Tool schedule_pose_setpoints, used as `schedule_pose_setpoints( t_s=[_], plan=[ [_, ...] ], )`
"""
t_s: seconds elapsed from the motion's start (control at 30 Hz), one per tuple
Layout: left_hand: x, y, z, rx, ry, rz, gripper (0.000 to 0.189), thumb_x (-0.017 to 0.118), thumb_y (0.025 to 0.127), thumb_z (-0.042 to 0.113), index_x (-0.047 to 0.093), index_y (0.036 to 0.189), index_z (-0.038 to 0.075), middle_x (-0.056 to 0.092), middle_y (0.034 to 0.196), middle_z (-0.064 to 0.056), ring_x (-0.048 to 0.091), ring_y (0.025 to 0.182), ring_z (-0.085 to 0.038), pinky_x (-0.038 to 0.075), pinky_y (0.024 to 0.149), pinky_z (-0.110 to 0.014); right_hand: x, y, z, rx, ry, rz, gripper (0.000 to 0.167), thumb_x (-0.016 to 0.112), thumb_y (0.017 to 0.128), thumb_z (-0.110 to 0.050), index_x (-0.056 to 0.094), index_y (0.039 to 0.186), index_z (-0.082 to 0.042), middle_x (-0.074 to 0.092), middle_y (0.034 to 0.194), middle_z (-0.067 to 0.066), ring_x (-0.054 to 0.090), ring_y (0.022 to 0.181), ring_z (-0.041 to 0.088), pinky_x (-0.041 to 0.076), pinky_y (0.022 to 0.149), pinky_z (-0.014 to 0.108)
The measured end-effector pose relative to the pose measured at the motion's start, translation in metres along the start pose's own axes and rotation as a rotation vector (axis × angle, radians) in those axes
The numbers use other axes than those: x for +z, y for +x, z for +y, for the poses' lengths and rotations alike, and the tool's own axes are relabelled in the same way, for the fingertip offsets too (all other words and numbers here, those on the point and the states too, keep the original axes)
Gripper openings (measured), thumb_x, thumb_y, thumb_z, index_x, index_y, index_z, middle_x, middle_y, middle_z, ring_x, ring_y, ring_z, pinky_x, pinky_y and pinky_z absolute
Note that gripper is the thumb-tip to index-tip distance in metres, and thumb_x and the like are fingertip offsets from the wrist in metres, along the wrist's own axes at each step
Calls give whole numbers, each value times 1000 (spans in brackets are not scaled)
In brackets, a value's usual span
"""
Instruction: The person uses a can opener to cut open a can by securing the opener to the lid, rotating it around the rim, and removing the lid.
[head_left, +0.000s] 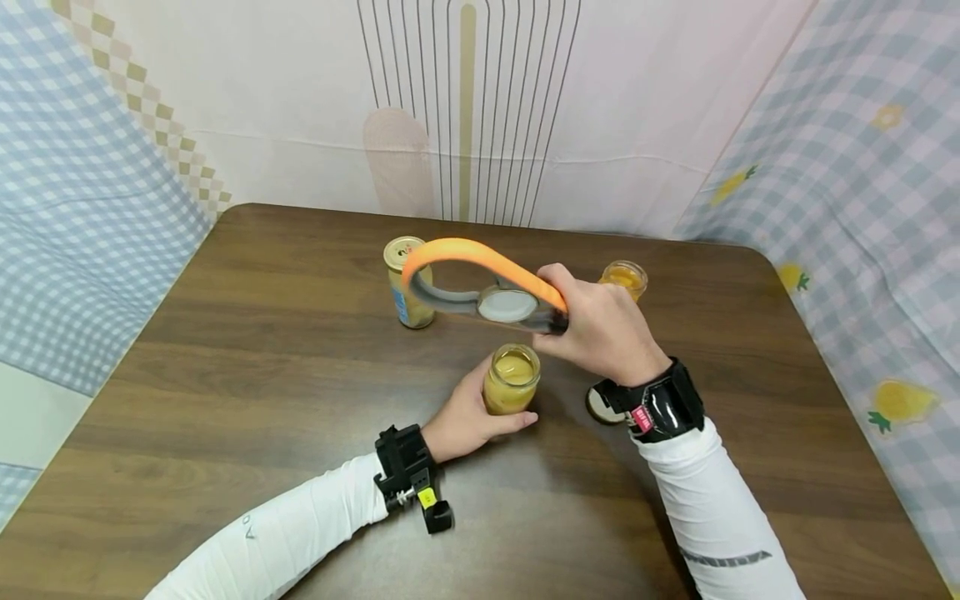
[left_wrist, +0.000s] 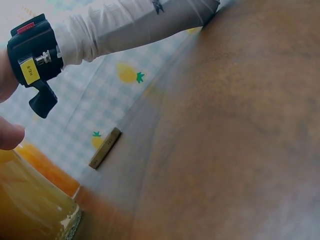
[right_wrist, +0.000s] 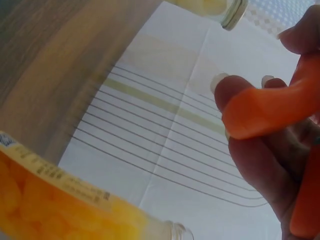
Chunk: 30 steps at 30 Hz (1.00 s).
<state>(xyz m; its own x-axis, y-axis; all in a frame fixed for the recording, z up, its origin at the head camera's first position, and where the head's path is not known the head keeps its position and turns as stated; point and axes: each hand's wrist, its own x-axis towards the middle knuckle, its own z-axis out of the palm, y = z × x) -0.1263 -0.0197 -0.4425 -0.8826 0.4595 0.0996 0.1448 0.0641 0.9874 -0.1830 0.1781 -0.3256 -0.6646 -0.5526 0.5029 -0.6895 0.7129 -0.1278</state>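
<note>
My left hand holds an open glass jar of yellow contents upright on the table, fingers behind it and thumb in front. Above and beyond that jar, my right hand grips an orange and grey jar opener by its end. A pale round lid sits in the opener's grey lower part. In the right wrist view, fingers curl round the orange handle. Low in the left wrist view, the held jar shows close up, with only the thumb and part of the hand visible.
A lidded jar with a blue label stands at the back left. Behind my right hand is another open jar with orange contents, its label seen in the right wrist view. A loose lid lies under my right wrist on the wooden table.
</note>
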Motion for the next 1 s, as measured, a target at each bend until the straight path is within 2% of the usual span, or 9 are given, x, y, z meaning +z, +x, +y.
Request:
schedule_pose_setpoints(
  t_s=[0.17,0.4,0.57,0.73,0.87,1.0],
  plan=[
    [0,1,-1,4,3,-1,72,84,83,12,47,143,22,62,131,-1,59,119,-14,47,109,-36,-4,-1,3,27,-18,1,64,84,65,-18,54,120,-5,60,70,2,50,51,14,43,44,30],
    [-1,3,-1,17,20,7,70,84,83,15,49,143,23,63,129,-2,61,113,-14,50,102,-32,-12,-3,9,31,-36,47,66,80,65,-19,50,121,-1,62,74,3,47,49,14,38,43,29],
    [-2,5,-2,26,36,5,69,84,83,16,49,142,24,63,127,-1,60,111,-14,50,101,-32,-17,-4,10,33,0,39,73,78,63,-21,51,128,-1,64,79,3,53,56,17,43,51,33],
    [-3,7,-4,47,47,6,69,85,83,15,49,141,23,63,128,-1,60,115,-15,49,106,-35,-22,-4,10,58,60,15,82,77,62,-21,49,137,-2,63,80,2,54,63,19,44,58,35],
    [-3,8,-3,40,48,5,69,85,83,15,49,141,24,63,128,0,60,115,-14,48,106,-35,-25,-3,8,70,66,-3,82,78,60,-18,47,135,-2,62,80,1,53,64,19,43,59,34],
    [-3,9,-3,30,47,2,69,85,83,16,49,141,24,63,128,-1,60,115,-14,48,106,-35,-26,-4,8,96,44,5,82,82,59,-16,48,132,-1,62,81,5,55,66,23,46,60,38]
  ],
)
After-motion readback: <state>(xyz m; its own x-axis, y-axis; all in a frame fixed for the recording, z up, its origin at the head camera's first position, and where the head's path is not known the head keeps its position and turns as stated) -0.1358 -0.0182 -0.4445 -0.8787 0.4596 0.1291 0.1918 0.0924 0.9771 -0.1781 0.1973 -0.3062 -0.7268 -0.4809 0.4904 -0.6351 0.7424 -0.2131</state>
